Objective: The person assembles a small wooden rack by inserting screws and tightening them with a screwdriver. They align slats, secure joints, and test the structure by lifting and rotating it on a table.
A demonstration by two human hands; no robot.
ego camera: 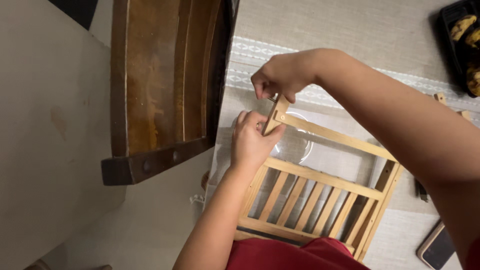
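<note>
A slatted wooden frame (320,195) lies on the cloth-covered worktop (360,30), its near edge against the person's red garment (295,255). At the frame's far left corner post, the left hand (250,142) is closed around the post from below. Just above that post's top end, the right hand (280,75) pinches its fingers together on something too small to make out. A dark wooden chair (160,85) stands left of the frame.

The right hand (280,75) hid whatever its fingertips pinched at the wooden rack (320,192) corner, the rack's near edge vanished behind red clothing (295,255), and the frame cut off the phone (437,247) and banana tray (462,45).
</note>
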